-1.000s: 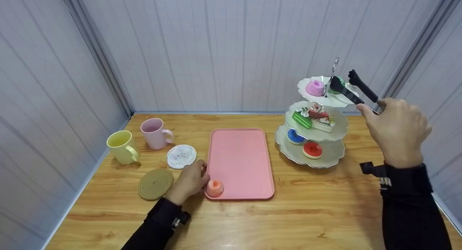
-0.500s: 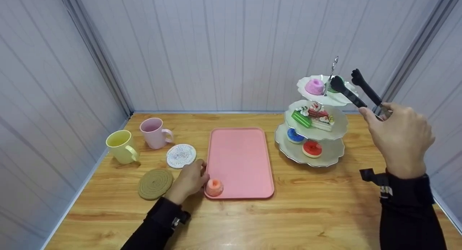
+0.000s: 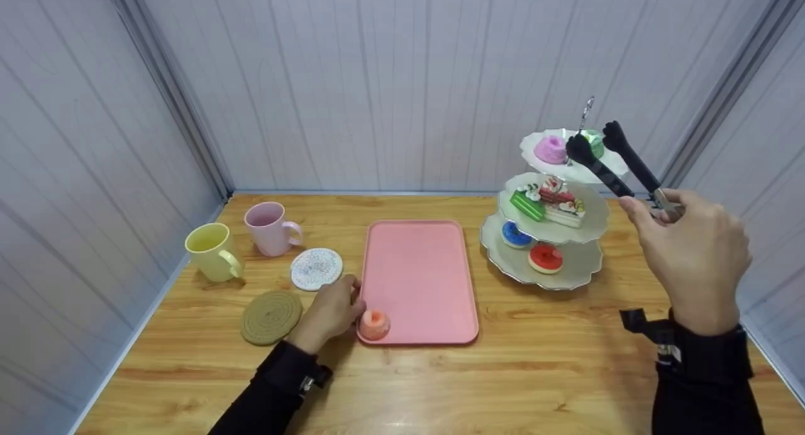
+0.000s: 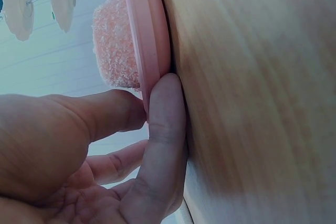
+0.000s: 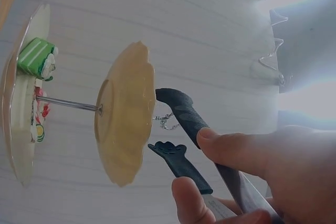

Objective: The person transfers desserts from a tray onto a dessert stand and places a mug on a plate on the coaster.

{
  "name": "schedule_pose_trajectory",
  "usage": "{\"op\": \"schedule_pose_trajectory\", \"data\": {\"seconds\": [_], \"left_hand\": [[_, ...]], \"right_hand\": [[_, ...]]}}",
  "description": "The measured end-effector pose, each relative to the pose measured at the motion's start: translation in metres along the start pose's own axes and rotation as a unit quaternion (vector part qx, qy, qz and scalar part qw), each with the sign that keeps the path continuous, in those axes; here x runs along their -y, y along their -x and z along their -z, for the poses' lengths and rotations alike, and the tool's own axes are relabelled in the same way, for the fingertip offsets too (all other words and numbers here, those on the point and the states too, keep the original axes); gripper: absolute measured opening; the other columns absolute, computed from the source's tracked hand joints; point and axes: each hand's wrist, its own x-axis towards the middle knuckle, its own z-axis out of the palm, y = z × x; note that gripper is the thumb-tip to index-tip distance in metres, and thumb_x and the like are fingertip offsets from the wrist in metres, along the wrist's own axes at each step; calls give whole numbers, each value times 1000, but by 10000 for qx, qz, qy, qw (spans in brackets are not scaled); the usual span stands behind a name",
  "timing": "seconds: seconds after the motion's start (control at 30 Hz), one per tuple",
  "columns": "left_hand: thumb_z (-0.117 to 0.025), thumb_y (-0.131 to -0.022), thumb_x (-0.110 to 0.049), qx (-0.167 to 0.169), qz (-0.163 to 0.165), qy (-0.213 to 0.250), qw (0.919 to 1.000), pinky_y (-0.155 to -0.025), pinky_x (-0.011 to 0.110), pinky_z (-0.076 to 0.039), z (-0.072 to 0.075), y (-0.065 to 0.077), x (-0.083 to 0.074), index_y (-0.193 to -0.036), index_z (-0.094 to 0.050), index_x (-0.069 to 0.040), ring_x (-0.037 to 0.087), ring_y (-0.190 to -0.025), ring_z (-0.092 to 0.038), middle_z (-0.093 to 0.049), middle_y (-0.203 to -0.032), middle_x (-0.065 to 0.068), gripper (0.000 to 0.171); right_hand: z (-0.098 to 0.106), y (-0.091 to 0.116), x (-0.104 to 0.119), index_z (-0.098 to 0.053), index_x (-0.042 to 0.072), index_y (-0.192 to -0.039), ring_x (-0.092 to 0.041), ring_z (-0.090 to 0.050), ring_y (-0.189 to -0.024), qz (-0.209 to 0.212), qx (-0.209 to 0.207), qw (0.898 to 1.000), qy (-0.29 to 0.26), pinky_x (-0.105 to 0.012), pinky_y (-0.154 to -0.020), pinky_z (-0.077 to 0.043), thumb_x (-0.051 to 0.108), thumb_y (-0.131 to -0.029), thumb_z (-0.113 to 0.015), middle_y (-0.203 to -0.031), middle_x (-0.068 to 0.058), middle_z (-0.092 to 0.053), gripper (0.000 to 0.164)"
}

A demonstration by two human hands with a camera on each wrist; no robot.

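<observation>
My right hand (image 3: 698,253) holds black-tipped metal tongs (image 3: 644,165), their two arms spread with nothing between them. The tips overlap the right part of the top tier of a three-tier cake stand (image 3: 566,278) in the head view. On that tier are a pink ring cake (image 3: 551,149) and a green cake (image 3: 593,143), partly behind the tongs. My left hand (image 3: 330,312) pinches the left edge of a pink tray (image 3: 421,271), thumb at the rim and a finger against its outer side (image 4: 168,108). An orange ring cake (image 3: 375,325) sits in the tray's near left corner.
The middle tier bears a green cake slice (image 3: 527,205) and a cream slice (image 3: 563,215). Blue (image 3: 516,235) and red (image 3: 545,259) doughnuts lie below. At left stand yellow (image 3: 214,253) and pink (image 3: 269,231) mugs, with white (image 3: 316,269) and tan (image 3: 271,317) coasters.
My right hand has drawn lower in the head view, and the tong tips have shifted slightly left, showing more of the green cake on the top tier. The left hand and tray stay put.
</observation>
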Motion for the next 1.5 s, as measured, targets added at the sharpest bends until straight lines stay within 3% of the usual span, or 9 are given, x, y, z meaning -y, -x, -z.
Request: {"op": "schedule_pose_trajectory", "data": {"seconds": [0.13, 0.3, 0.47, 0.67, 0.9, 1.07, 1.23, 1.33, 1.5], "left_hand": [[-72, -91, -21, -92, -80, -12, 9999, -66, 35, -48, -2, 1, 2, -120, -68, -5, 20, -73, -59, -58, -74, -1, 34], [-71, -91, -14, 152, 104, 194, 9996, -66, 37, -50, 18, 14, -24, -120, -66, -1, 23, -73, -60, -60, -76, 4, 32], [-68, -91, -10, 125, 23, 174, 9998, -66, 37, -50, 26, 20, -33, -118, -65, 3, 24, -73, -60, -59, -76, 6, 30], [-69, -93, -12, 145, 41, 202, 9997, -66, 37, -50, 24, 19, -29, -118, -65, 2, 24, -75, -60, -59, -77, 6, 29], [-70, -94, -17, -2, -243, 115, 9996, -63, 36, -48, 6, 7, -3, -121, -65, 1, 23, -71, -59, -58, -76, 4, 32], [-71, -92, -19, -104, -226, 40, 9997, -61, 34, -46, 3, 5, -2, -119, -66, -2, 20, -68, -57, -58, -74, 1, 33], [-71, -93, -14, 123, 22, 135, 9998, -64, 38, -49, 23, 15, -29, -122, -66, 0, 24, -72, -60, -60, -78, 5, 33], [-71, -93, -12, 130, 33, 171, 9998, -64, 38, -49, 25, 17, -33, -121, -66, 1, 24, -73, -60, -60, -77, 6, 32], [-70, -93, -14, 50, -96, 130, 9999, -64, 38, -50, 15, 11, -17, -121, -65, 1, 25, -73, -60, -60, -77, 6, 31]], "right_hand": [[-5, 4, 0, -73, 0, -131, -47, -72, -91, 117, -112, 9998, -109, -40, -57, -41, 67, -92, -72, -104, -26, -78, 78], [-11, 7, -2, -74, 1, -130, -44, -73, -88, 160, -122, 9996, -174, -34, -56, -37, 65, -92, -74, -102, -23, -79, 74], [-15, 9, 0, -74, 4, -130, -41, -73, -86, 232, -61, 9995, -210, -30, -53, -36, 66, -91, -74, -102, -21, -80, 73], [-22, 12, 5, -76, 5, -128, -40, -75, -85, 446, -134, 9983, -340, -26, -52, -36, 65, -91, -76, -99, -18, -81, 70], [-32, 19, 13, -78, 7, -124, -35, -74, -79, 805, -207, 9954, -481, -26, -49, -34, 61, -90, -79, -94, -15, -81, 63], [-40, 22, 21, -79, 9, -118, -29, -69, -72, 1118, -256, 9919, -539, -28, -53, -34, 60, -90, -79, -88, -9, -80, 58], [-45, 25, 25, -80, 11, -117, -24, -66, -69, 1223, -156, 9906, -587, -27, -53, -34, 62, -89, -80, -84, -7, -79, 58], [-46, 27, 27, -80, 12, -119, -21, -65, -70, 1237, -52, 9904, -616, -26, -53, -34, 62, -89, -80, -83, -5, -78, 59], [-50, 31, 30, -78, 15, -125, -18, -67, -73, 1205, 225, 9902, -675, -25, -51, -36, 63, -89, -79, -87, -2, -80, 60]]}}
